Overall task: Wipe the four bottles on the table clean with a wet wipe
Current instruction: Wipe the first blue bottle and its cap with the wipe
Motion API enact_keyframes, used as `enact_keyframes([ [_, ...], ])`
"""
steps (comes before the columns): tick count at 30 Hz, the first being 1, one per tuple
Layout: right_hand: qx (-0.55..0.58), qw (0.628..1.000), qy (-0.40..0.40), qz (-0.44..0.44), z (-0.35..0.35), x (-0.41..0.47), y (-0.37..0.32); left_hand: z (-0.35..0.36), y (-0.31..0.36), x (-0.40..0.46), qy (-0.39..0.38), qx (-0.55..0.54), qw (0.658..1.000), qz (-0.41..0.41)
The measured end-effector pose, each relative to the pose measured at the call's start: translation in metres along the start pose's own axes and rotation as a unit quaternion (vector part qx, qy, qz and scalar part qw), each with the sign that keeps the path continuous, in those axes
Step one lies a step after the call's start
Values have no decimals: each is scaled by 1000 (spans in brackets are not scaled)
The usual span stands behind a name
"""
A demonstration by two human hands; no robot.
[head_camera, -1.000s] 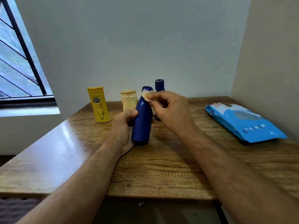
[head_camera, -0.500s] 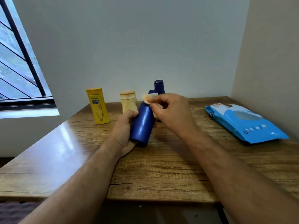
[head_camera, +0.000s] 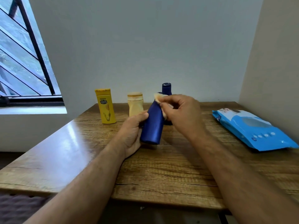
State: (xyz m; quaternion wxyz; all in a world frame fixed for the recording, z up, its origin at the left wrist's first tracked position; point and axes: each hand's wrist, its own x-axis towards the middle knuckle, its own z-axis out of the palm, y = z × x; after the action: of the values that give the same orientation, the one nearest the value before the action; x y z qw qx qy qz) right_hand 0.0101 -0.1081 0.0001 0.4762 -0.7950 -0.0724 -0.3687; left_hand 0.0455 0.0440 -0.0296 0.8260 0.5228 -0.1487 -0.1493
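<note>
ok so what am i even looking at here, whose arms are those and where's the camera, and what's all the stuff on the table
There is no machine here: the arms belong to a person, and the single camera is worn on their head, looking forward and down, so you see the arms from their own side.

The left hand grips a dark blue bottle, tilted and lifted off the wooden table. The right hand pinches a small wet wipe against the bottle's top end.

Behind the hands stand three more bottles: a yellow bottle, a cream bottle and a second dark blue bottle, partly hidden by the right hand. On the right lies a blue pack of wipes. A barred window is at the left.
</note>
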Motion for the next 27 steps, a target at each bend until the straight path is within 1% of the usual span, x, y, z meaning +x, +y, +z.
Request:
enact_keyframes([
  [1,7,1000,20,2,-1,1,0,1,-1,0,-7,0,1000,-9],
  [3,17,1000,14,5,-4,2,0,1,-1,-1,-28,-5,1000,-9],
  [5,28,999,-43,8,-5,1,0,0,-1,1,-43,-42,998,12],
  [8,41,984,-170,21,-4,-2,-2,-2,2,2,-37,-85,995,44],
  [9,43,978,-201,22,-4,-3,-3,-2,3,2,-36,-86,994,50],
  [10,48,975,-214,22,-4,-4,-4,-3,3,2,-36,-86,994,52],
  [11,58,977,-204,22,-3,-5,-6,-4,3,2,-35,-86,994,52],
  [12,74,981,-176,25,-3,-4,-7,-4,4,2,-33,-85,995,51],
  [15,121,990,-60,47,-6,0,-6,-2,5,0,-39,-105,992,55],
  [17,149,986,-26,66,-10,4,-5,0,5,-1,-59,-115,989,67],
  [23,162,982,-38,90,-7,4,-2,-7,2,-2,-76,9,988,135],
  [25,174,979,-45,100,-7,4,0,-5,0,-2,-84,79,974,195],
  [27,157,981,-57,100,-7,3,2,-4,-3,-3,-68,170,947,264],
])
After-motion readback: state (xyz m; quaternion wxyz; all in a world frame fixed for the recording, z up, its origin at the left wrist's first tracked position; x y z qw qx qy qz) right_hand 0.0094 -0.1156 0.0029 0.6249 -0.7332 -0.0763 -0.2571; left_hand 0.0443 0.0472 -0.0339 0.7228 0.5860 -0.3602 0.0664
